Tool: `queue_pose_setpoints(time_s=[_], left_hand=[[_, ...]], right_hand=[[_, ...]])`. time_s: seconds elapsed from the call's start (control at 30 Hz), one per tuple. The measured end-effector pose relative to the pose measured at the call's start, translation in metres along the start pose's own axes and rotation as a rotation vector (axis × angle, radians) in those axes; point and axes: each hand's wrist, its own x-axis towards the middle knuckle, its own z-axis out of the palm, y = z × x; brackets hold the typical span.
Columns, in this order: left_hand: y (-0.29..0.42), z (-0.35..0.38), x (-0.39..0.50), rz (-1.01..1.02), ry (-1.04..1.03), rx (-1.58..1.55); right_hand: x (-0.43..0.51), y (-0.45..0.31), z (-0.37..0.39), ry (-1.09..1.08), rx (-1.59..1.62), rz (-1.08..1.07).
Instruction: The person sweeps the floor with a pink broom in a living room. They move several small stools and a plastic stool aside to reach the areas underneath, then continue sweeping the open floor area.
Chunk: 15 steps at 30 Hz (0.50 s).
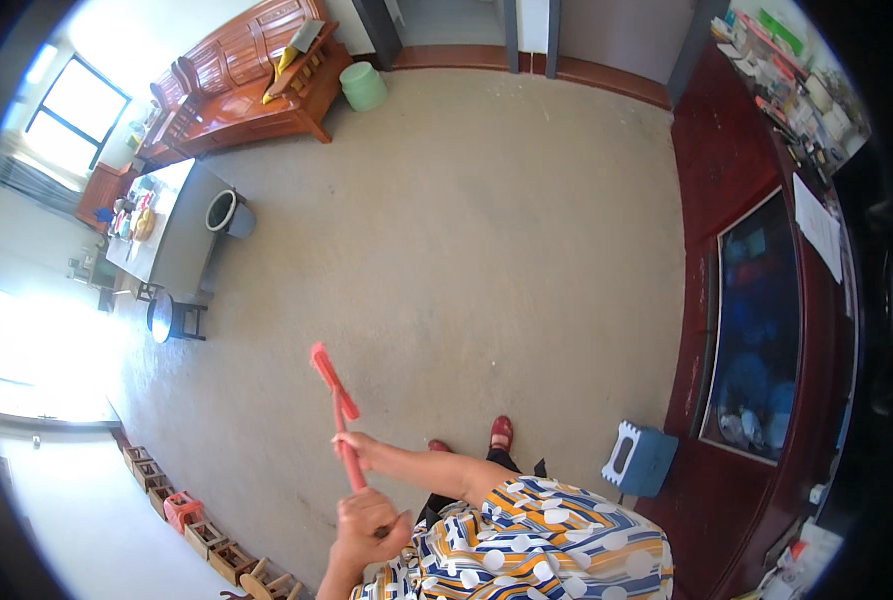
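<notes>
A red long-handled floor brush or broom (334,381) is held in front of me, left of my feet, with its narrow head pointing away over the bare floor. My left hand (371,525) is closed around the upper end of its handle, close to my body. Farther down the shaft, my right hand (358,452) grips it, the arm reaching across from the patterned sleeve. Whether the bristles touch the floor cannot be told.
A blue-and-white step stool (640,459) stands at the right by a dark red cabinet (698,165). Small wooden stools (204,538) line the left wall. Farther off are a table (180,225), a grey bin (232,215), a round stool (165,319), a green bucket (364,86) and a wooden bench (229,112).
</notes>
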Motion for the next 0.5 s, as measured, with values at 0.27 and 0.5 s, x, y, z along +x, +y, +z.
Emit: queue_pose_setpoints(time_s=[0.27, 0.5], left_hand=[[-0.005, -0.070, 0.035, 0.239, 0.447, -0.444], [-0.077, -0.066, 0.144, 0.277, 0.300, -0.875]], right_hand=[[-0.076, -0.103, 0.019, -0.020, -0.002, -0.106], [-0.178, -0.240, -0.061, 0.208, 0.178, -0.460]])
